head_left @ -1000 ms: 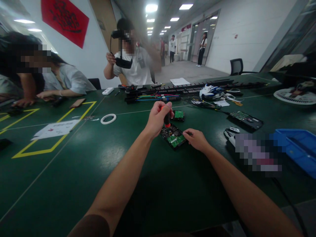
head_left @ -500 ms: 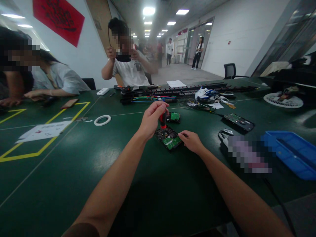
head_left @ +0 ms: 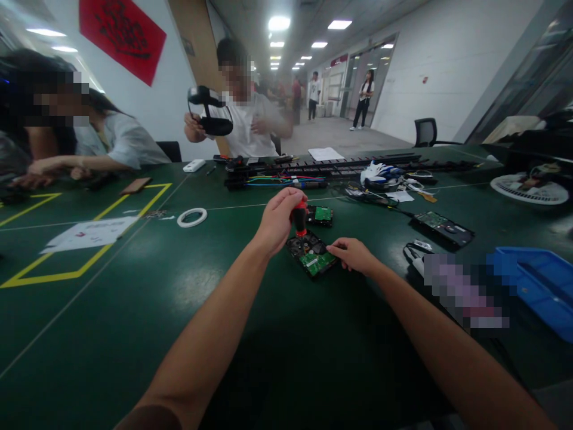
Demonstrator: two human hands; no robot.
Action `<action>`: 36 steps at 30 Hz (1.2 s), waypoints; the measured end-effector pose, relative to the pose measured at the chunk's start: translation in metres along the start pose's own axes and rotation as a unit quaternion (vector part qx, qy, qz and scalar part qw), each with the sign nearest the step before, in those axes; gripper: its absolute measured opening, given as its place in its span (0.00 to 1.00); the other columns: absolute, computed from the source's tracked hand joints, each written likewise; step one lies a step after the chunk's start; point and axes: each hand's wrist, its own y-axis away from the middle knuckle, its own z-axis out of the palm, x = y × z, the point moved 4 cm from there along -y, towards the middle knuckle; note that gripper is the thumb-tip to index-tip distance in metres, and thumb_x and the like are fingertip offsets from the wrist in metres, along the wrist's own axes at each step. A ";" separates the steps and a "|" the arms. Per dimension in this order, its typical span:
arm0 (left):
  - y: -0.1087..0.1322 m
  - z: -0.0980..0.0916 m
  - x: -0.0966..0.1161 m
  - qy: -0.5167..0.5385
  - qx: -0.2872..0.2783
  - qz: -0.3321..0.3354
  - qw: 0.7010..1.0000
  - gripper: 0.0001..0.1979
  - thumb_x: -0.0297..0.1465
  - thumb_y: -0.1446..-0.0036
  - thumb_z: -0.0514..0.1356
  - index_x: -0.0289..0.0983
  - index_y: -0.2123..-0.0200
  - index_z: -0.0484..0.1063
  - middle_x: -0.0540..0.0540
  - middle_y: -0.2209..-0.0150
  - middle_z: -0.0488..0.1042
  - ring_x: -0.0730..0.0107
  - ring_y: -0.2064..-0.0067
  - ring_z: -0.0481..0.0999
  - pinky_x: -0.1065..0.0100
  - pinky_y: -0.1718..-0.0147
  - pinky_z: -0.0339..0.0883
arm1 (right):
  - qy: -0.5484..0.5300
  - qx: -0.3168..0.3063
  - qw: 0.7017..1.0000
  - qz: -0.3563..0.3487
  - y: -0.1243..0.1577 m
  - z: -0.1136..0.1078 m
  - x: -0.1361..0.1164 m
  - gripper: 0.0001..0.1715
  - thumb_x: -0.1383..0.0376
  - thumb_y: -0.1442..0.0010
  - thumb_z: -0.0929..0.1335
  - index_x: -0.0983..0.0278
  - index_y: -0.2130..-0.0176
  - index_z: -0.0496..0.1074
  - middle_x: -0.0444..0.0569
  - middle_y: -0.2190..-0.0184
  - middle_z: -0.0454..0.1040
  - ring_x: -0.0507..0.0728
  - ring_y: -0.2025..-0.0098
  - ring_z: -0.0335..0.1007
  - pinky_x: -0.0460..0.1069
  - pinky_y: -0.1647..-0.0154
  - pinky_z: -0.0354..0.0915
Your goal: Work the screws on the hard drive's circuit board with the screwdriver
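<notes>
My left hand [head_left: 277,218] is closed round the red and black handle of a screwdriver [head_left: 299,218], held upright with its tip down on a hard drive [head_left: 312,252] that lies on the green table with its green circuit board facing up. My right hand [head_left: 353,255] rests at the drive's right edge, fingers curled against it. A second small drive with a green board [head_left: 320,215] lies just behind the first.
Another drive [head_left: 442,227] lies to the right, near a blue tray [head_left: 539,282]. A white tape ring [head_left: 192,217], a paper sheet [head_left: 87,233] and yellow floor-style markings lie left. Cables and a long black rack [head_left: 313,169] cross the back. Seated people work opposite and at left.
My hands stay on the screwdriver and drive, almost unmoved. The person opposite has lowered a black headset from the face to chest height.
</notes>
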 end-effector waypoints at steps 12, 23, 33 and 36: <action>0.006 0.014 0.016 -0.162 -0.071 0.069 0.982 0.07 0.33 0.33 0.58 0.39 0.59 0.76 0.50 0.70 0.74 0.73 0.70 0.71 0.70 0.68 0.65 | 0.021 0.060 0.997 -0.045 0.006 0.004 0.000 0.20 0.48 0.33 0.67 0.60 0.59 0.78 0.43 0.74 0.78 0.53 0.77 0.74 0.47 0.73 0.66; -0.010 0.011 0.016 -0.263 -0.103 0.114 0.953 0.12 0.35 0.29 0.54 0.38 0.60 0.76 0.47 0.66 0.77 0.72 0.67 0.74 0.68 0.65 0.68 | 0.033 0.071 0.996 -0.047 0.007 0.001 -0.003 0.28 0.44 0.29 0.61 0.59 0.67 0.75 0.41 0.83 0.71 0.53 0.79 0.69 0.47 0.73 0.60; -0.010 0.004 0.014 -0.311 -0.044 0.196 0.929 0.14 0.41 0.31 0.60 0.38 0.63 0.76 0.47 0.65 0.76 0.71 0.63 0.74 0.68 0.62 0.68 | 0.012 0.049 0.998 -0.042 0.007 0.003 0.001 0.26 0.44 0.30 0.62 0.60 0.61 0.76 0.40 0.82 0.71 0.52 0.81 0.68 0.47 0.75 0.60; -0.007 0.005 0.018 -0.319 -0.038 0.226 0.920 0.12 0.41 0.34 0.65 0.38 0.63 0.78 0.45 0.62 0.76 0.69 0.60 0.74 0.68 0.60 0.70 | 0.009 0.050 0.998 -0.046 0.008 0.003 0.001 0.24 0.44 0.32 0.65 0.60 0.59 0.78 0.41 0.79 0.74 0.52 0.80 0.69 0.47 0.75 0.62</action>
